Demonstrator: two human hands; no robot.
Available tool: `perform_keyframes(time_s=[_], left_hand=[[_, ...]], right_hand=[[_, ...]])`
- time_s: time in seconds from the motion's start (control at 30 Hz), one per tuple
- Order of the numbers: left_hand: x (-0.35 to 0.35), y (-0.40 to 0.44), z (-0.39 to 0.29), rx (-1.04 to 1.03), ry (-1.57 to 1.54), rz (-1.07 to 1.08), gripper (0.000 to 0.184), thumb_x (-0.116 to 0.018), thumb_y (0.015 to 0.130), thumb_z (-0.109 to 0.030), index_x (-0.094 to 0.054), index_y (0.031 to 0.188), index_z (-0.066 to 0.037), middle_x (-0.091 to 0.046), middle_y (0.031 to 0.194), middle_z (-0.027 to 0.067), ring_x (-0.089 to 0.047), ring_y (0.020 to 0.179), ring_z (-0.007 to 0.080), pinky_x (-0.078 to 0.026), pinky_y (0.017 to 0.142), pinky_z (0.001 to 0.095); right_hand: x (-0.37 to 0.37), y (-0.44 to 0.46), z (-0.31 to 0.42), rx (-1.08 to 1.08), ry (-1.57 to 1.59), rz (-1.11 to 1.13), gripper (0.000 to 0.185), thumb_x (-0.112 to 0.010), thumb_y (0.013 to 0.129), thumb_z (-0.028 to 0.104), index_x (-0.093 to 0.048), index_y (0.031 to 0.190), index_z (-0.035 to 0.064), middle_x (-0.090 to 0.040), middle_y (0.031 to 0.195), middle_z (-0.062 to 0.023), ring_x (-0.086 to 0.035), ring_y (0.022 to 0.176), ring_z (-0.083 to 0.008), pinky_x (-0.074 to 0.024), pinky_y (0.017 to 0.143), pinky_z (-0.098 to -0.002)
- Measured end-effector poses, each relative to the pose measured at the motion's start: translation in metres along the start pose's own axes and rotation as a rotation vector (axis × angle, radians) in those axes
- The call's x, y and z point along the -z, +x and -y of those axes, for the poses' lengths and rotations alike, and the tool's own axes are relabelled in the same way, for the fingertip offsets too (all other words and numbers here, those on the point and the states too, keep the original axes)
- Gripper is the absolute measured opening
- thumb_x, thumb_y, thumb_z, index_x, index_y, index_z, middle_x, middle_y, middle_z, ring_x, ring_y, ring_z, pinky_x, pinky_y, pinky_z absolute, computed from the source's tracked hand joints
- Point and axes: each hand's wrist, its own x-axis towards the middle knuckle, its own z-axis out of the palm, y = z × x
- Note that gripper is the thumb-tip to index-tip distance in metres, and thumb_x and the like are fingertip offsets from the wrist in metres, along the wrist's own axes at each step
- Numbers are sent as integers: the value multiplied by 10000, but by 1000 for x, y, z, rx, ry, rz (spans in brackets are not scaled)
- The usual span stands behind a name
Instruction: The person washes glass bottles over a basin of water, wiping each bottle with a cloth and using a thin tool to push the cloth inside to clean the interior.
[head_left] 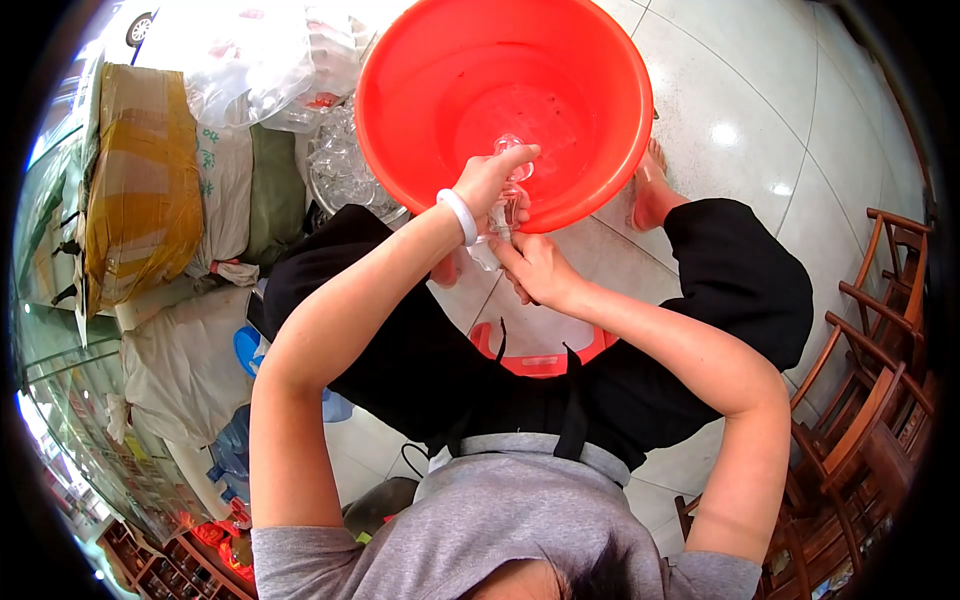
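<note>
My left hand (484, 186), with a white bangle (459, 216) at the wrist, is wrapped around a clear, shiny glass-like piece (506, 205). Its rounded end stands out past my thumb, over the near rim of a large red basin (374, 140). Just below, my right hand (541, 272) has its fingers closed at the piece's lower end. Whether those fingers hold a separate small part, I cannot make out. Small dark specks lie on the basin's inner wall and bottom.
Left of the basin, a bowl (350, 165) holds several clear pieces, beside clear plastic bags (250, 70). A taped cardboard box (145, 180) and sacks (190, 365) stand along a glass case. Wooden chairs (870, 370) line the right. A red plastic seat edge (540, 364) shows between my legs.
</note>
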Motion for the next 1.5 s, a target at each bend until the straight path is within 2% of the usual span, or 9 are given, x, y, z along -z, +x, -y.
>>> perform_keyframes(time_s=[1.5], left_hand=[[-2,-1,-1,16,-2,-23,363,-671,740,-392,-504,780,-72,-518,580,98,-520,454,198,-455,443,309]], right_hand=[[1,0,0,-28,27,10,395,-440,893,294,-474,657,-21,-455,465,-57,-488,353,-163,-377,352,-296]])
